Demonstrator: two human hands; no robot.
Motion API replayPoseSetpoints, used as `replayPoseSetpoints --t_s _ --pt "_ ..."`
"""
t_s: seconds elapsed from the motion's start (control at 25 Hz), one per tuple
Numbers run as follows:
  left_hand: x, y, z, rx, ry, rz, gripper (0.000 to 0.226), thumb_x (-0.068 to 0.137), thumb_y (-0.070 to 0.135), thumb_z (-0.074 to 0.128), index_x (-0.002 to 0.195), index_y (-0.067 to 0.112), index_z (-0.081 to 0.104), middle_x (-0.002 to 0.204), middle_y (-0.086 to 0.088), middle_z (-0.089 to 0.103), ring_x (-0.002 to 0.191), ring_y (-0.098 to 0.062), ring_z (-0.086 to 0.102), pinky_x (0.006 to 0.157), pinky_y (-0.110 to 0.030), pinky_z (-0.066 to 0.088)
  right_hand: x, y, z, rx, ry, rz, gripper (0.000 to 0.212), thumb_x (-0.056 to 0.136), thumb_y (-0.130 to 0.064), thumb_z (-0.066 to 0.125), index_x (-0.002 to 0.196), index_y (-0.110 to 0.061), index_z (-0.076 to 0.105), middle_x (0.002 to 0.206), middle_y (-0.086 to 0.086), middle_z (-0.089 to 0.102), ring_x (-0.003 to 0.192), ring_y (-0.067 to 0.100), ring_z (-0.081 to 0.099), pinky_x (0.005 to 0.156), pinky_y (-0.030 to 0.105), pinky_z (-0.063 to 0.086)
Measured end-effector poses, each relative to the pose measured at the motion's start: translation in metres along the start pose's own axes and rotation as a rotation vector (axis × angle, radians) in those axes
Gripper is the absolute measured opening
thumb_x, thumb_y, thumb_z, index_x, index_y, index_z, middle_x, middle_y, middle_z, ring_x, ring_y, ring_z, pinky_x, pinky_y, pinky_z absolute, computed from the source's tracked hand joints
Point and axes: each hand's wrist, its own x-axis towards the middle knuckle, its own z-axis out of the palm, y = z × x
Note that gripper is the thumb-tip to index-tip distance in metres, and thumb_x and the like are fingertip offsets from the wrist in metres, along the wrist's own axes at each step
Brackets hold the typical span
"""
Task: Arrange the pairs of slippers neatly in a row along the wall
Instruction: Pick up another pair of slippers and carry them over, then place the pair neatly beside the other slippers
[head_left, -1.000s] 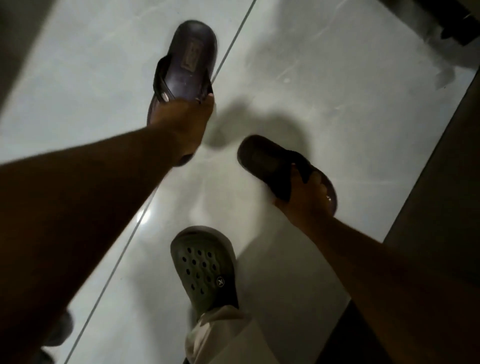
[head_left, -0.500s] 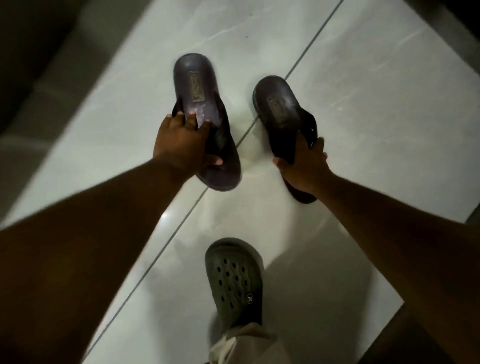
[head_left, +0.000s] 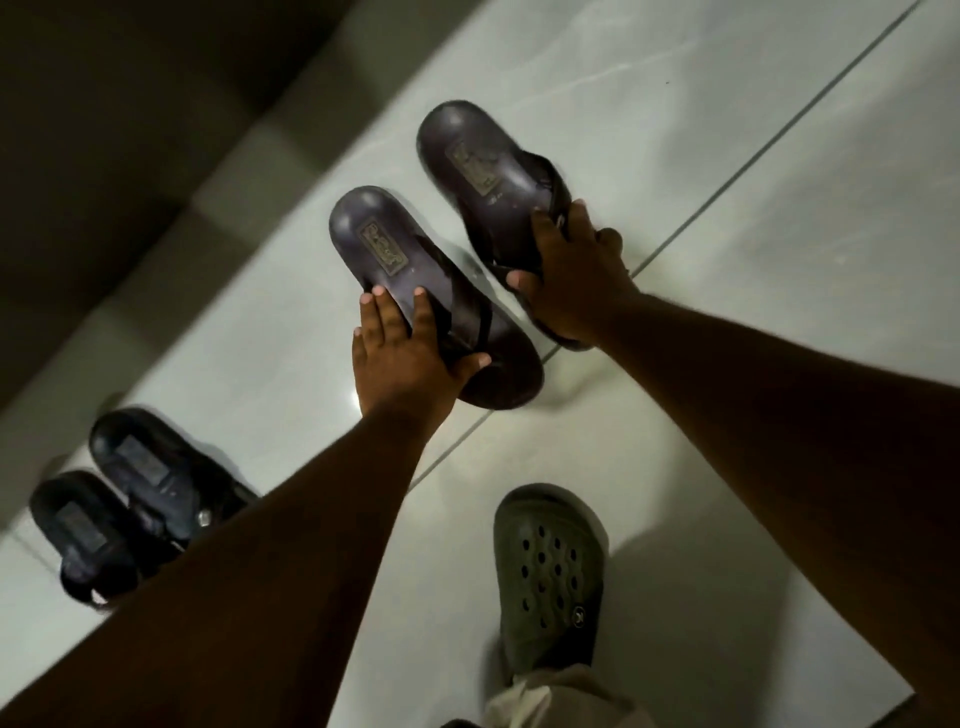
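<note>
Two dark purple-brown slippers lie side by side on the pale tiled floor, heels pointing toward the wall. My left hand (head_left: 402, 356) grips the left slipper (head_left: 384, 244) at its strap. My right hand (head_left: 569, 270) holds the right slipper (head_left: 470, 161) around its strap and toe end. A black pair of slippers (head_left: 140, 499) sits at the lower left near the wall, partly hidden behind my left forearm.
The dark wall and its pale skirting (head_left: 249, 150) run diagonally across the upper left. My foot in an olive perforated clog (head_left: 550, 571) stands on the tile at the bottom centre. A dark strip borders the floor at the lower right.
Both hands have carried the purple-brown slippers toward the wall and set them parallel, close together. The view has swung left, bringing the black pair into sight.
</note>
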Motion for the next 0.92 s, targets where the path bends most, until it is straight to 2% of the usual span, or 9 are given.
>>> replayPoseSetpoints --t_s 0.12,0.32,0.48,0.52,0.6,0.72,0.84,0.92 --pt "0.000 -0.026 -0.002 -0.009 0.006 -0.015 0.103 0.075 0.075 0.046 0.153 0.022 0.004 0.161 -0.021 -0.003 0.149 -0.037 -0.006 0.120 -0.048 0.008 -0.004 -0.030 0.021 -0.043 0.005 -0.098 0.074 0.090 -0.050 0.050 0.150 -0.025 0.014 0.159 0.022 0.006 0.137 0.049 0.018 0.106 0.061 0.031" --pt "-0.003 -0.049 -0.002 -0.031 0.027 -0.031 0.104 0.075 0.077 0.042 0.153 0.021 0.003 0.162 -0.021 -0.004 0.149 -0.036 -0.007 0.120 -0.050 0.010 -0.001 -0.052 0.027 -0.136 -0.020 -0.156 0.075 0.090 -0.052 0.049 0.150 -0.023 0.016 0.159 0.023 0.008 0.135 0.050 0.022 0.106 0.060 0.031" --pt "-0.025 -0.077 -0.016 -0.126 0.082 -0.064 0.114 0.069 0.083 0.041 0.153 0.019 -0.001 0.162 -0.018 -0.006 0.149 -0.037 -0.009 0.119 -0.052 -0.001 -0.032 -0.074 0.018 -0.126 -0.044 -0.073 0.085 0.088 -0.058 0.047 0.152 -0.022 0.003 0.161 0.019 0.001 0.142 0.052 0.009 0.110 0.066 0.021" --pt "-0.035 -0.095 -0.020 -0.139 0.100 -0.097 0.115 0.069 0.083 0.039 0.153 0.016 0.000 0.162 -0.018 -0.006 0.149 -0.037 -0.009 0.119 -0.052 -0.001 -0.047 -0.086 0.018 -0.094 -0.006 -0.097 0.086 0.088 -0.057 0.048 0.152 -0.019 0.004 0.161 0.020 0.003 0.143 0.051 0.008 0.111 0.066 0.019" --pt "-0.065 -0.148 -0.019 -0.112 0.143 -0.168 0.113 0.071 0.081 0.039 0.153 0.012 0.003 0.162 -0.019 -0.003 0.149 -0.038 -0.007 0.119 -0.053 0.001 -0.083 -0.123 0.029 -0.081 0.034 -0.268 0.084 0.087 -0.054 0.051 0.151 -0.015 0.013 0.160 0.022 0.011 0.143 0.050 0.015 0.114 0.063 0.019" --pt "-0.126 -0.236 -0.007 -0.108 0.143 -0.217 0.114 0.070 0.076 0.051 0.153 0.012 0.006 0.162 -0.020 0.001 0.149 -0.037 -0.002 0.119 -0.054 0.005 -0.133 -0.183 0.072 -0.181 -0.084 -0.503 0.083 0.086 -0.051 0.056 0.151 -0.020 0.015 0.161 0.018 0.009 0.142 0.050 0.017 0.116 0.059 0.018" --pt "-0.179 -0.321 0.010 -0.068 0.015 -0.230 0.121 0.063 0.072 0.063 0.153 0.014 0.005 0.162 -0.019 0.000 0.149 -0.037 -0.002 0.120 -0.054 0.004 -0.155 -0.247 0.138 -0.232 -0.257 -0.519 0.087 0.087 -0.047 0.058 0.151 -0.030 0.003 0.163 0.008 -0.006 0.144 0.050 0.006 0.111 0.063 0.023" --pt "-0.197 -0.365 0.028 -0.073 -0.089 -0.237 0.119 0.065 0.065 0.068 0.153 0.014 0.006 0.162 -0.018 -0.001 0.149 -0.037 -0.001 0.121 -0.052 0.009 -0.157 -0.279 0.182 -0.367 -0.320 -0.596 0.091 0.086 -0.045 0.061 0.152 -0.027 0.001 0.163 0.008 -0.010 0.146 0.047 0.001 0.112 0.063 0.025"
